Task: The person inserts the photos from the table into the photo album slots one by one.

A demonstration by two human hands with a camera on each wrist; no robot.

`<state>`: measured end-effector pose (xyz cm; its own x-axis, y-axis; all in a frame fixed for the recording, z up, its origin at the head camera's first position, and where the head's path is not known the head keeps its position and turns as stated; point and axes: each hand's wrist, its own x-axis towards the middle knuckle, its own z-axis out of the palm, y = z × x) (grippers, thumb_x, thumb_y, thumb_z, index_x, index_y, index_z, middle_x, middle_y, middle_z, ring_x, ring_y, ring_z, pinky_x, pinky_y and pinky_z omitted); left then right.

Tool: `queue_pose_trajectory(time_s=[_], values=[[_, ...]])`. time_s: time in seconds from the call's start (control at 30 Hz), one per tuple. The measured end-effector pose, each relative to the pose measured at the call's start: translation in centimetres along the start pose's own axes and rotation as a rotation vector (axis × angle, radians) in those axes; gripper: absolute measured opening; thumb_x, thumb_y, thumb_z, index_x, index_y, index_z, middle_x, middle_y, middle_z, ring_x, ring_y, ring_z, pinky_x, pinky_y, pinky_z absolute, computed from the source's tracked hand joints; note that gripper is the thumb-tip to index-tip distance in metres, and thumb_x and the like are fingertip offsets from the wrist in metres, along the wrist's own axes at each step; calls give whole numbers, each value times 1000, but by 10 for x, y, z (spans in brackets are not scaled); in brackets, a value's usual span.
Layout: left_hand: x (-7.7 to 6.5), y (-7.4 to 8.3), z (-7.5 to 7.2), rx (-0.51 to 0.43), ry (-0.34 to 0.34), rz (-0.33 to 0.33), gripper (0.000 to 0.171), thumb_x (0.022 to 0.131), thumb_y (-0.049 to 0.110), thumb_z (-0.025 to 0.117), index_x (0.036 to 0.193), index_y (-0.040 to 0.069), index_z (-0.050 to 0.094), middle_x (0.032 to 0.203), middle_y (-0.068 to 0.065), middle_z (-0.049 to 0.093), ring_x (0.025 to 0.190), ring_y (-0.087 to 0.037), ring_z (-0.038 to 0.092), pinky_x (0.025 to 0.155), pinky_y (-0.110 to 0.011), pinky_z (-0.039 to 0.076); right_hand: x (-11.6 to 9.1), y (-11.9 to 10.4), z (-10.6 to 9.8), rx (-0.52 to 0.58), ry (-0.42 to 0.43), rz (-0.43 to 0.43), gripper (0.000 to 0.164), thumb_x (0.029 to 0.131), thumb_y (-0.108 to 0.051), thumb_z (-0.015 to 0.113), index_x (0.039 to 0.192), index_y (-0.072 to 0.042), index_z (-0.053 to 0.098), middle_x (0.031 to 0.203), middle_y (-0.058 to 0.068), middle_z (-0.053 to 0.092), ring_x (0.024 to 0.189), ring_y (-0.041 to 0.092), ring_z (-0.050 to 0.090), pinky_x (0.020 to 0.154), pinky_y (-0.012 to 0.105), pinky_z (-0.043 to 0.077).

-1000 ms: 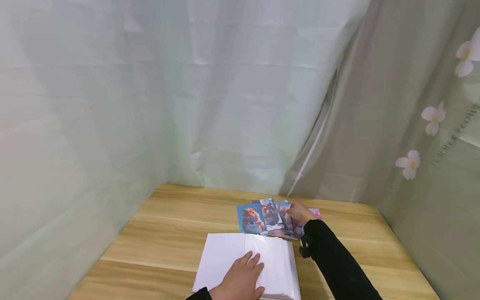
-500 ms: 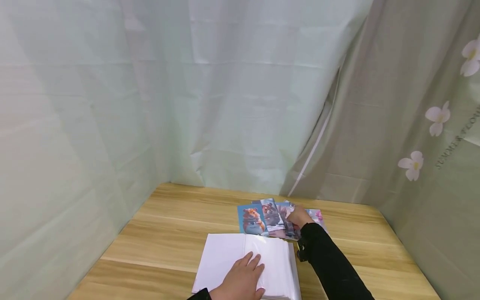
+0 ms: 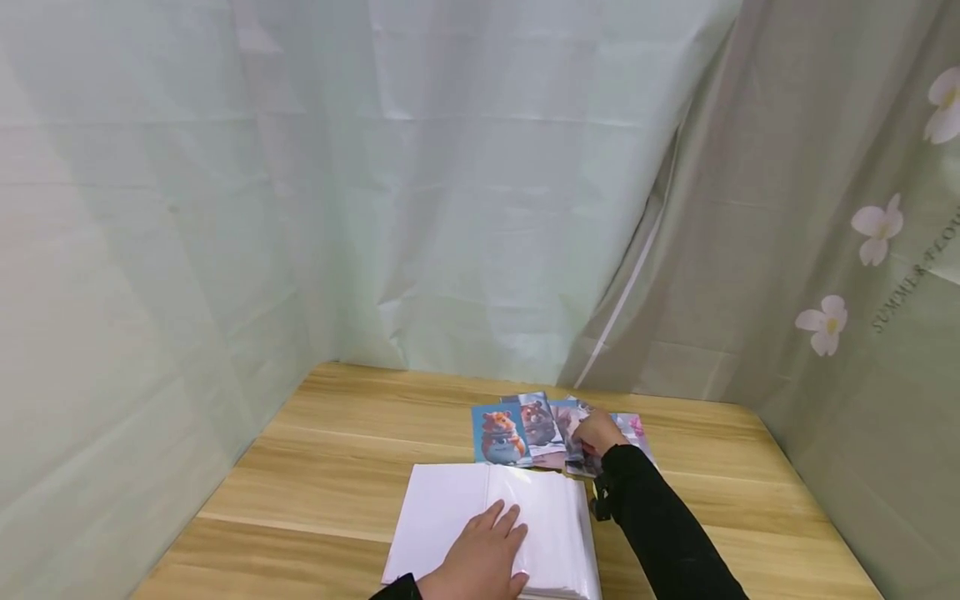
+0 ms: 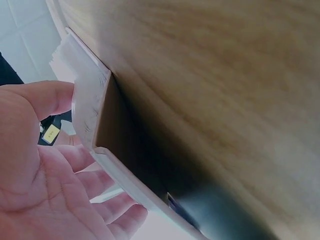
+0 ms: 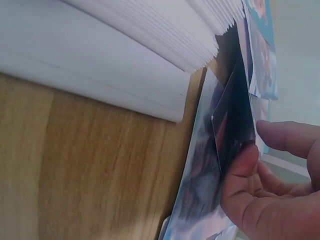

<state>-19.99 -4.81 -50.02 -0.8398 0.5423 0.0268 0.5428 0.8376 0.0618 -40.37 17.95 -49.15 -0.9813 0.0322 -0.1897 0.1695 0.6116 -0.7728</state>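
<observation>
On the wood-grain tabletop (image 3: pixel 330 492), the left hand (image 3: pixel 482 554) rests with fingers spread over the right-hand page of an opened white photo album (image 3: pixel 442 504). Around the album's one o'clock, the right hand (image 3: pixel 600 432) pinches a tilted picture card (image 5: pixel 232 117) between thumb and fingers, amid a fan of overlapping cards. The blue hamster card (image 3: pixel 501 435) lies at the album's twelve o'clock, while a pink-marked card (image 3: pixel 634 427) shows at the right hand's three o'clock.
</observation>
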Motion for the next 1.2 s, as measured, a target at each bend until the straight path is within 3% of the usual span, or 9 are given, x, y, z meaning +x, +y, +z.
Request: queue_pose_trajectory(time_s=[0.4, 0.57, 0.67, 0.83, 0.97, 1.13, 1.2], values=[[1, 0, 4, -1, 10, 23, 58, 89, 49, 69, 132, 12, 64, 143, -8, 56, 136, -29, 46, 105, -40, 44, -3, -1, -9, 35, 62, -7, 21, 75, 6, 59, 59, -4, 51, 61, 4, 47, 45, 11, 47, 43, 20, 41], [2, 0, 2, 6, -19, 19, 58, 90, 50, 68, 133, 12, 63, 144, -8, 55, 137, -29, 46, 106, -40, 44, -10, -1, -21, 115, 74, -41, 18, 80, 5, 55, 66, -4, 48, 70, 5, 46, 53, 15, 48, 49, 25, 46], [3, 1, -1, 4, -43, 10, 58, 90, 50, 68, 134, 12, 62, 145, -7, 54, 138, -28, 45, 107, -39, 43, -15, 3, -31, 175, 49, -50, 26, 82, 5, 53, 62, -8, 43, 65, 3, 43, 54, 16, 47, 52, 29, 47], [2, 2, -2, -5, -38, 7, 58, 90, 48, 68, 134, 11, 62, 144, -9, 54, 137, -29, 45, 108, -39, 42, -16, 18, -48, 166, 43, -39, 38, 90, 2, 52, 57, -13, 39, 56, -1, 40, 49, 15, 43, 50, 29, 42], [1, 2, -2, -22, -41, 4, 59, 91, 47, 68, 135, 9, 61, 146, -10, 53, 138, -30, 44, 110, -40, 40, -18, 25, -63, 166, 50, -49, 35, 90, 3, 53, 59, -10, 42, 55, -1, 39, 49, 15, 41, 49, 28, 39], [0, 3, -2, -29, -55, -13, 60, 92, 47, 67, 138, 9, 58, 148, -11, 50, 141, -30, 41, 112, -39, 38, -24, 23, -79, 194, 68, -48, 8, 90, 3, 53, 84, 6, 56, 71, 5, 48, 62, 16, 51, 61, 33, 54], [-1, 2, -2, -30, -48, -10, 61, 92, 46, 66, 139, 8, 57, 148, -12, 50, 141, -31, 42, 112, -40, 38, -26, 20, -83, 206, 69, -46, 11, 93, 2, 53, 98, 11, 56, 80, 8, 51, 68, 17, 55, 70, 36, 58]])
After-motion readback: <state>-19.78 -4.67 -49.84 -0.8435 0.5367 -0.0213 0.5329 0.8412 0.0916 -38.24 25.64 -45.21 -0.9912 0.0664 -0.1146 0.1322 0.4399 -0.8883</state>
